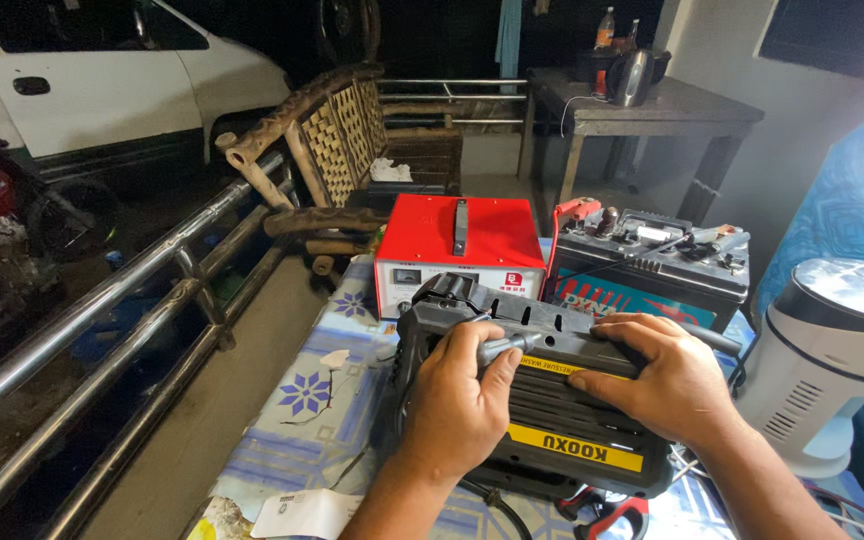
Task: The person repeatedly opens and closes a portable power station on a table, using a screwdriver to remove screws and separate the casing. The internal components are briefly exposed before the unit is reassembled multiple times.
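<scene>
A black machine housing (552, 420) with a yellow stripe lies on the table in front of me. My left hand (457, 400) is closed around a grey tool handle (508, 347) whose tip rests on the housing's upper edge. My right hand (667, 375) lies flat on the top right of the housing, fingers spread and pressing down on it. Behind the housing stands a red box-shaped charger (457, 235) with a white front panel. To its right sits a black car battery (652, 265) with a red clamp (577, 210) on one terminal.
The table wears a patterned cloth (302, 400) with blue flowers. A white fan body (837, 350) stands at the right. Red-handled pliers (617, 515) lie at the near edge. A steel railing (102, 330) runs along the left, with a woven bamboo bench (342, 130) and a wooden table (642, 110) behind.
</scene>
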